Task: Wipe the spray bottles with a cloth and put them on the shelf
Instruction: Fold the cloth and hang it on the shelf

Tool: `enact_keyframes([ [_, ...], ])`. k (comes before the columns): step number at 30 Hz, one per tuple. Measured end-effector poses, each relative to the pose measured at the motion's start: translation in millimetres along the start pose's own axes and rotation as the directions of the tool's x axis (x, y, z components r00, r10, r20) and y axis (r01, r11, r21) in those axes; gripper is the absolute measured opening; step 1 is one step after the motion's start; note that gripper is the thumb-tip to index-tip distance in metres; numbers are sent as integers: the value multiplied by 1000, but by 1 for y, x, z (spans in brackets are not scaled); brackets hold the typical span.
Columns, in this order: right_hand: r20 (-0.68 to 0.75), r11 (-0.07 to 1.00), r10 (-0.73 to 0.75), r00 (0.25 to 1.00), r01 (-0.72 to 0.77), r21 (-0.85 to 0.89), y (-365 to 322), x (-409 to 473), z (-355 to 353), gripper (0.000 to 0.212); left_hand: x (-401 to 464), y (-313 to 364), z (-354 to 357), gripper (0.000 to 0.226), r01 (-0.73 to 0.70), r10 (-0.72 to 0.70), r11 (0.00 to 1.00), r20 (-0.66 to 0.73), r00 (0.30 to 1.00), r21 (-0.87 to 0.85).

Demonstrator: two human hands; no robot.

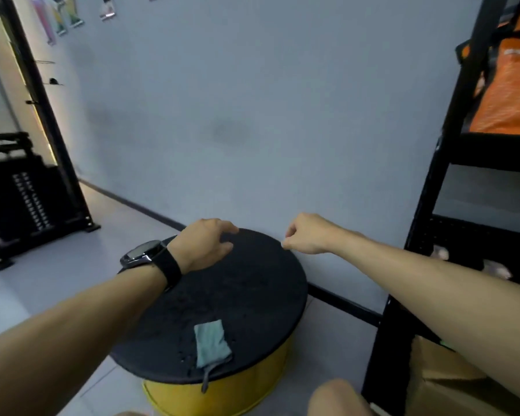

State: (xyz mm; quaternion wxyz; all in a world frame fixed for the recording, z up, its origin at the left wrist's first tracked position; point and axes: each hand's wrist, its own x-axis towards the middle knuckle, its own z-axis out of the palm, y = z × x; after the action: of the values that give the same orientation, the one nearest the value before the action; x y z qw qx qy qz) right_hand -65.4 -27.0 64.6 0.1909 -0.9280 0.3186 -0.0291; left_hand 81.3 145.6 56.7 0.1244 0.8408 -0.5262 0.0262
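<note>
Both arms reach forward over a round black-topped yellow drum (228, 295).

Left hand (204, 244): palm down above the drum's far-left edge, fingers loosely bent and spread, thumb apart from the index, holding nothing. Black watch (146, 253) on the wrist.

Right hand (305, 235): past the drum's far-right edge in front of the grey wall (252, 115), wrist dropped, fingers curled in, nothing visible in it. Forearm runs in from the lower right, crossing the black shelf frame (427, 205).

Cloth (212, 343): grey-green, folded, flat on the near part of the drum top, one corner hanging over the rim. Well apart from both hands.

No spray bottles in view. An orange bag (508, 85) sits on an upper shelf level; lower levels are too dark and blurred to make out.
</note>
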Motion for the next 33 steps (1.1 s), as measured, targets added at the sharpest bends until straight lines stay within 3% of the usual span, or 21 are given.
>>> enact_keyframes([
  [14,185,988,-156,970,155,21,-73,40,98,26,-36,-83,33,35,219,-218,976,50,975,-17],
  [33,289,993,-109,951,94,65,-55,73,160,24,-20,-115,110,32,255,-237,962,163,958,-96],
])
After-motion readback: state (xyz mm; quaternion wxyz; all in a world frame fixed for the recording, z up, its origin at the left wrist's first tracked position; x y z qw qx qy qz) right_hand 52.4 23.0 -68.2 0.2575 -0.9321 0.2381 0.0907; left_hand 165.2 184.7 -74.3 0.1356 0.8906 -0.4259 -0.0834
